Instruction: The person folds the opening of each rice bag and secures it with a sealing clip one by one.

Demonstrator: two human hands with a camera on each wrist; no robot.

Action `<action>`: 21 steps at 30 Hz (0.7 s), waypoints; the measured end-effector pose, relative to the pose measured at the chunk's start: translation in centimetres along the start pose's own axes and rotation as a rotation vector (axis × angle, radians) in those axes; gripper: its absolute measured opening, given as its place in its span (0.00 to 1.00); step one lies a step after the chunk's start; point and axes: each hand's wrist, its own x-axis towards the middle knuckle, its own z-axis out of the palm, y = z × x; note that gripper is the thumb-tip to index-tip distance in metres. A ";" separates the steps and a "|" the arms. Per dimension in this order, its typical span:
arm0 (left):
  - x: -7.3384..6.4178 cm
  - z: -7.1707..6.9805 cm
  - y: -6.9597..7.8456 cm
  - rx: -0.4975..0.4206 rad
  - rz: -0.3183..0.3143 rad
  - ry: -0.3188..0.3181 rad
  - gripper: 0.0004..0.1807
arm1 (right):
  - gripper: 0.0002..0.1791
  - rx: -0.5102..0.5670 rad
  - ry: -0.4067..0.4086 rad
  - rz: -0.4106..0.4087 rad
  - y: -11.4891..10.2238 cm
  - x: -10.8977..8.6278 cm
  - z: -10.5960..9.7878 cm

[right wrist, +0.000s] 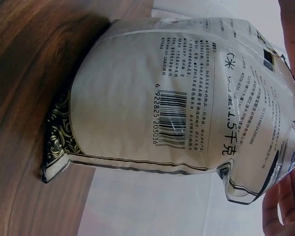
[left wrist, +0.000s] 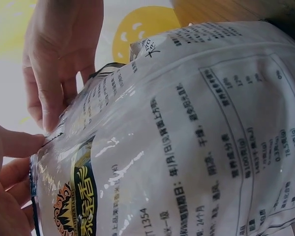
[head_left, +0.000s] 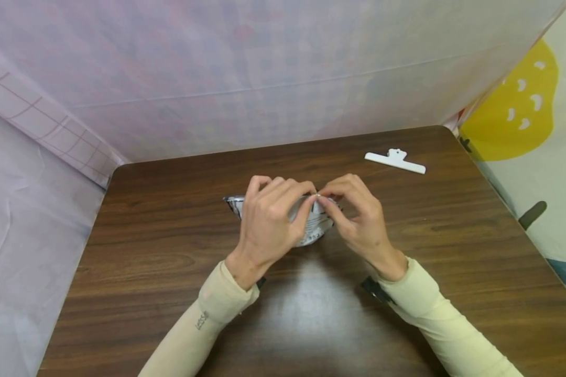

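Observation:
A white plastic bag of rice (head_left: 315, 228), with black-and-gold trim, stands on the table between my hands. Printed text and a barcode cover its side in the right wrist view. My left hand (head_left: 270, 222) pinches the bag's top edge between thumb and fingers. Close beside it, my right hand (head_left: 362, 217) pinches the same edge, the two thumb tips nearly meeting. In the left wrist view the top seam (left wrist: 35, 196) of the bag runs under the fingers. From the head view, much of the bag is hidden behind the left hand.
A white wide-jawed clip (head_left: 396, 161) lies on the dark wood table (head_left: 160, 262), toward the back right. Pale patterned curtain (head_left: 264, 78) hangs behind the table's far edge. More cloth with a yellow print hangs at the right.

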 end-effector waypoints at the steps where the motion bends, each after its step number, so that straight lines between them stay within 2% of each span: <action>1: 0.0 0.0 0.0 -0.001 0.000 0.000 0.05 | 0.09 -0.002 0.000 0.001 0.0 0.0 0.0; 21: -0.1 0.0 0.0 0.005 -0.006 -0.021 0.06 | 0.06 -0.050 -0.027 0.018 0.2 -0.4 -0.2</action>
